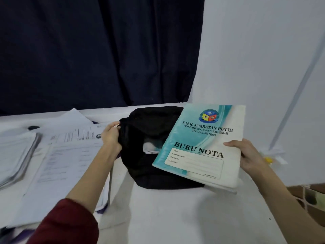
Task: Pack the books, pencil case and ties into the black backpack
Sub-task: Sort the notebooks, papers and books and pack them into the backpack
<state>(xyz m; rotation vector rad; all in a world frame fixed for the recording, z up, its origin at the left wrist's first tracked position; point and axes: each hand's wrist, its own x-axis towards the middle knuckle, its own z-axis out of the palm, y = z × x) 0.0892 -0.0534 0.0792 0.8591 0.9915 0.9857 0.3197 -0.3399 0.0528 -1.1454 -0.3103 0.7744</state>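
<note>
Right hand [249,155] gripping notebook [202,147] over backpack [140,166], left hand [110,136] apparently pinching its rim

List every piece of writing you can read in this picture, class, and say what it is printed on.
All on the notebook cover:
"S.M.K. JAMBATAN PUTIH"
"PETI SURAT 60917, 91019 TAWAU, SABAH."
"TEL : FAX : 089-712603"
"BUKU NOTA"
Name-box lines and small print at its lower corner: too small to read surely.
Crest: no legible words.
Printed papers on the left: blurred, unreadable.

backpack [140,166]: matt black cloth | notebook [202,147]: glossy paper cover | curtain [88,50]: dark cloth
</note>
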